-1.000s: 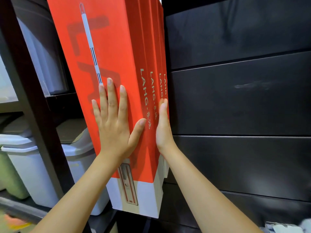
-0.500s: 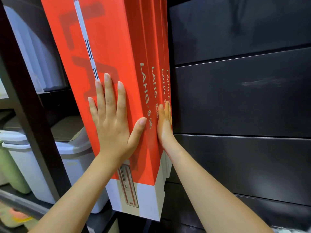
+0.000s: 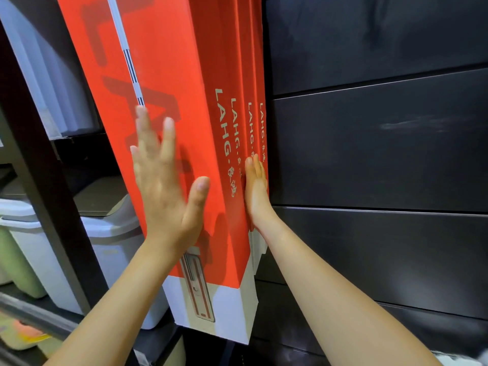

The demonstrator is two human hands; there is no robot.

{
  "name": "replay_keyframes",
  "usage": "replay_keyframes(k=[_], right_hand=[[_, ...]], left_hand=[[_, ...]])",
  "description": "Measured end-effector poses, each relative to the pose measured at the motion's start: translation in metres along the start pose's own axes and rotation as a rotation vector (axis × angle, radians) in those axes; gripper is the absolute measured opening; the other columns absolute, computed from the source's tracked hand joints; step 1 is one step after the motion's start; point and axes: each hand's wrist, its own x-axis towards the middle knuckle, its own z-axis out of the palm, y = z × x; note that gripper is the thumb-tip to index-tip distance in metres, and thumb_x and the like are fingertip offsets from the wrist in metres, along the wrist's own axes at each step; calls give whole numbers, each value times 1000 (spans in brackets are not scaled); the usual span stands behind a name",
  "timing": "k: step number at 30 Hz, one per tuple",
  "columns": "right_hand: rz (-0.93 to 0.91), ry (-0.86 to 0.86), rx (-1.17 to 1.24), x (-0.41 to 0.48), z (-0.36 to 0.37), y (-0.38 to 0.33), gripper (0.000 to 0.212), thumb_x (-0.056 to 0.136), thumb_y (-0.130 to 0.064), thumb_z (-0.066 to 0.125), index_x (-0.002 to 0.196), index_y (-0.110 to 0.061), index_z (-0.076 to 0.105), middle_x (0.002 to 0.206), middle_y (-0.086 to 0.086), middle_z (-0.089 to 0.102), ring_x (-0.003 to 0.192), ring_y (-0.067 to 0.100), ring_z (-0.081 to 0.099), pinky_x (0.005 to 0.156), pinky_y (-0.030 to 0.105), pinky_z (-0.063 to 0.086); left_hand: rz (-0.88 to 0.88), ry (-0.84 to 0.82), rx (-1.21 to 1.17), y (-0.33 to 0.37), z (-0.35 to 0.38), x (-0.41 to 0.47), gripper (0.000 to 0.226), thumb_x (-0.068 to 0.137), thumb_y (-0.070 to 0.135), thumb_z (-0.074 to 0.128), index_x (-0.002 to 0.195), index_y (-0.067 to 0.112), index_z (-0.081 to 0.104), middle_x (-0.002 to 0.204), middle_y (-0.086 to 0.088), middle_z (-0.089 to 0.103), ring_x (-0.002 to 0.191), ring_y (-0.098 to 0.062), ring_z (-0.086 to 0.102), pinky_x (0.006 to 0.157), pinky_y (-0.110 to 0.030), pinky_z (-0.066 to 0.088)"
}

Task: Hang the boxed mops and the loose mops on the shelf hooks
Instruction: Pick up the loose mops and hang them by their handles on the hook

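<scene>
Red, smooth, rectangular cardboard mop boxes

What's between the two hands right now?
The head view shows only the red mop boxes there: the front box's corner and lettered narrow sides, between left hand and right hand.

To the right runs a wall of dark, glossy horizontal panels catching a dull sheen, while on the left a dark shelving upright fronts shelves holding a white lidded bin and a pale green tub
</scene>
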Motion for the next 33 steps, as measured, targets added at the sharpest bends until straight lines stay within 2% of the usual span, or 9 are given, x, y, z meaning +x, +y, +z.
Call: replay_keyframes(k=[3, 8, 13, 17, 20, 22, 25, 28, 33], right_hand=[[37, 64, 62, 4, -3, 4, 68, 96, -64, 24, 154, -28, 24, 158, -4, 28, 147, 16, 16, 121, 50, 13], [95, 137, -4, 19, -5, 9, 83, 80, -76, 21, 146, -29, 39, 145, -1, 45, 136, 22, 35, 114, 53, 29], [179, 136, -81, 38, -13, 22, 61, 101, -54, 23, 151, -20, 31, 151, 4, 34, 139, 25, 27, 111, 48, 25], [195, 141, -63, 46, -8, 29, 63, 101, -54, 21, 154, -21, 20, 155, 6, 25, 142, 26, 19, 114, 50, 22], [212, 154, -37, 51, -5, 32, 62, 101, -54, 21, 155, -23, 17, 157, 6, 21, 144, 26, 16, 117, 51, 19], [214, 157, -18, 53, -5, 34, 63, 100, -55, 21, 155, -24, 17, 157, 6, 20, 144, 25, 15, 118, 52, 17], [207, 167, 4, 54, -3, 37, 65, 99, -59, 21, 155, -25, 19, 156, 5, 22, 144, 25, 16, 117, 54, 17], [206, 189, 19, 55, 0, 38, 66, 98, -61, 21, 154, -26, 20, 155, 5, 23, 142, 25, 18, 117, 54, 19], [196, 202, 33, 55, 1, 41, 66, 97, -61, 21, 154, -27, 21, 154, 5, 24, 141, 24, 19, 116, 54, 19]], left_hand=[[-178, 88, -141, -7, -7, 4, 79, 99, 56, 27, 150, -3, 21, 159, -28, 7, 150, -31, 10, 119, -54, 11], [-344, 148, -179, -25, -13, 7, 75, 97, 46, 44, 153, 3, 18, 162, -16, 10, 150, -20, 12, 122, -40, 14], [-481, 164, -314, -36, -14, 4, 82, 92, 48, 54, 153, 7, 18, 159, -6, 25, 146, -8, 26, 119, -30, 25], [-568, 132, -503, -47, -19, 6, 68, 84, 51, 58, 139, 14, 42, 130, 6, 57, 117, 1, 56, 98, -18, 44], [-683, 22, -623, -63, -22, 5, 54, 78, 62, 62, 120, 28, 59, 115, 5, 65, 109, -13, 63, 100, -37, 49], [-792, -47, -738, -66, -24, 5, 71, 66, 72, 70, 117, 23, 65, 109, -2, 70, 104, -25, 67, 94, -47, 53], [-902, -125, -918, -58, -27, 8, 64, 71, 72, 54, 103, 20, 73, 89, 1, 76, 83, -17, 73, 70, -34, 61], [-964, -139, -1023, -58, -28, 13, 64, 80, 68, 35, 105, 23, 72, 93, 2, 76, 88, -16, 73, 70, -29, 60], [-997, -143, -1016, -52, -24, 14, 60, 81, 67, 33, 82, 31, 80, 90, 4, 77, 83, -12, 74, 62, -28, 60]])
